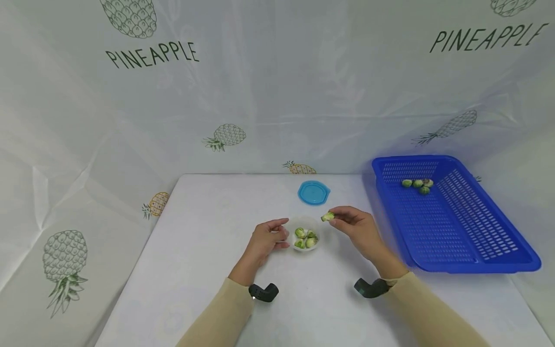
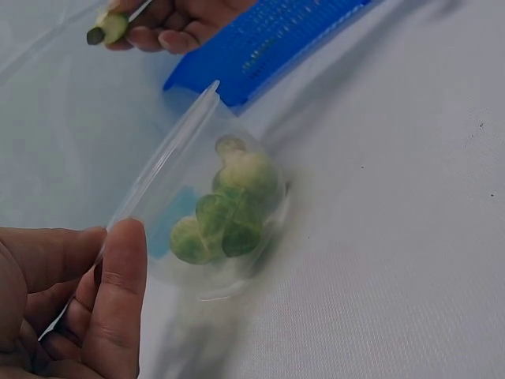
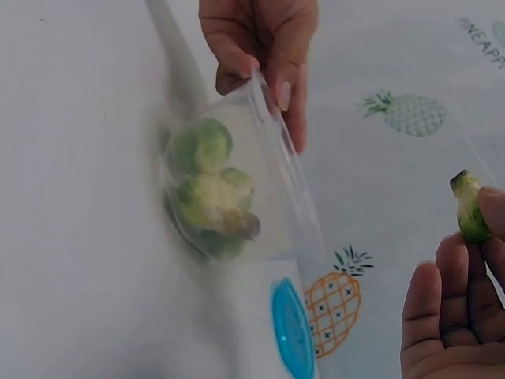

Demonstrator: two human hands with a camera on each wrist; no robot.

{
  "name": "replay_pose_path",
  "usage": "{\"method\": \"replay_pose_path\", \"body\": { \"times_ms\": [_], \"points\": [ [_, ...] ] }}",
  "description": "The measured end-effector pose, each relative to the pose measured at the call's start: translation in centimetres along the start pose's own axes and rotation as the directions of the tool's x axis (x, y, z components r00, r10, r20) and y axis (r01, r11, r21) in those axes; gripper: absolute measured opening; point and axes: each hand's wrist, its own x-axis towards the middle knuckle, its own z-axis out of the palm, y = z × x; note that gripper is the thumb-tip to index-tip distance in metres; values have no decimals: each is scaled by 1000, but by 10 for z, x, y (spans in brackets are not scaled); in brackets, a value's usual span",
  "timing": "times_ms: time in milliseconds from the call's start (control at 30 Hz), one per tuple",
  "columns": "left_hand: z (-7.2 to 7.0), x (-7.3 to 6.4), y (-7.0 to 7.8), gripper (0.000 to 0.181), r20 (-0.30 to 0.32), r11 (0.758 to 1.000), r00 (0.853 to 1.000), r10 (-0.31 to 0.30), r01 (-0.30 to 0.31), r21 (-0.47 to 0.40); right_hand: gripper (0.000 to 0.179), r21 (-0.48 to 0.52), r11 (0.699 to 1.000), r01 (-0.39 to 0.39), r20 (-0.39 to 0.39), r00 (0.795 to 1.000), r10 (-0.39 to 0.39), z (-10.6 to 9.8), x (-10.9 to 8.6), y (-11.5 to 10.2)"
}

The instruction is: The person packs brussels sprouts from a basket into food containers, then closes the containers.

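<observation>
My left hand [image 1: 265,240] pinches the rim of a clear plastic bowl [image 1: 305,221] at its left side. Several Brussels sprouts [image 1: 311,242] lie inside the bowl, and they show through its wall in both wrist views. To the right, my right hand [image 1: 356,230] holds one Brussels sprout [image 1: 327,216] between thumb and fingers, just above and beside the bowl's rim. That sprout [image 3: 471,209] has its brown stem end pointing up in the right wrist view. Behind the bowl, a blue round lid [image 1: 314,193] lies flat on the table.
A blue perforated basket [image 1: 446,231] stands at the right of the white table [image 1: 208,217], with several Brussels sprouts [image 1: 417,183] in its far left corner. A pineapple-printed sheet [image 1: 277,82] hangs behind and at the sides of the table.
</observation>
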Motion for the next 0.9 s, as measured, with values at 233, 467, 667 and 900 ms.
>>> {"method": "replay_pose_path", "body": {
  "times_ms": [233,467,667,900],
  "points": [
    [0,0,1,45,1,1000,1000,4,-4,3,30,-61,995,-78,8,997,78,17,1,11],
    [1,-1,1,46,5,1000,1000,6,-6,-11,28,-132,986,-105,11,994,108,32,3,22],
    [2,-2,3,46,6,1000,1000,4,-4,-14,28,-171,979,-108,7,994,111,36,3,25],
    [1,-2,2,47,12,1000,1000,8,-7,-15,25,-285,956,-74,-6,997,75,43,3,24]
  ]
}}
